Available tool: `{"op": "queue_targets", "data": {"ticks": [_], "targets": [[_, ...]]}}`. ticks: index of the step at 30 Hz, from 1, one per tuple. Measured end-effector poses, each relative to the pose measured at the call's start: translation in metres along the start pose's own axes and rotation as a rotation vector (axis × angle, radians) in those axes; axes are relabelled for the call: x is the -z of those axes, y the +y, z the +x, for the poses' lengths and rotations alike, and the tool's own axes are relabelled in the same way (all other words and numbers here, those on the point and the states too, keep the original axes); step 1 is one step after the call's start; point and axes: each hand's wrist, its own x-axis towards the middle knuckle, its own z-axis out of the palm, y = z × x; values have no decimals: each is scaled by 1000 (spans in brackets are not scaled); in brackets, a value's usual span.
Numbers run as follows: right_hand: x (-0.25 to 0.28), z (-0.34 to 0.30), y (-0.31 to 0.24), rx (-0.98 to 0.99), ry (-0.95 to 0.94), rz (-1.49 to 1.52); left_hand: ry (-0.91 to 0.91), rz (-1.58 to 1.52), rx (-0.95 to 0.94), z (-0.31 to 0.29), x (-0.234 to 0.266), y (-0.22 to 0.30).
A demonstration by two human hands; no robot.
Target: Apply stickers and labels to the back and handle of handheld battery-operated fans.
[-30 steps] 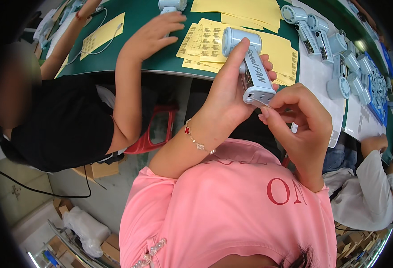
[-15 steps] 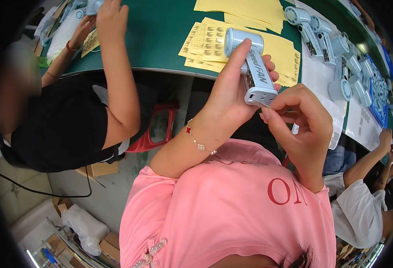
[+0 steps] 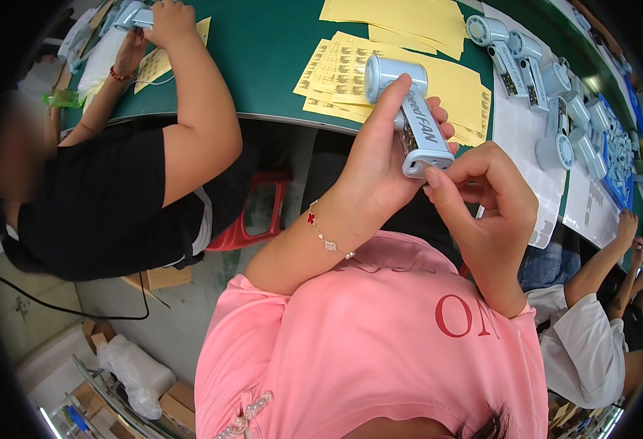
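Your left hand (image 3: 381, 159) grips the pale-blue fan (image 3: 419, 123); just right of that grip, your right hand (image 3: 491, 194) is at the base (image 3: 427, 163), whether pinching anything I can't tell. Apparently fine work there, calling for a steady left hold.

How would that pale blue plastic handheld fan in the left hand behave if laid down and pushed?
The pale blue plastic handheld fan looks hard-shelled, so probably stiff. Its rounded head might rock, but the flattish handle should discourage rolling.
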Motion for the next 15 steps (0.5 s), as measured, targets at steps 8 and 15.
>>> {"op": "queue_targets", "data": {"ticks": [8, 15], "targets": [[-2, 1, -3, -12, 35, 11, -19, 14, -28, -2, 0, -2], [-1, -2, -6, -11, 53, -14, -1, 47, -79, -4, -4, -3]]}}
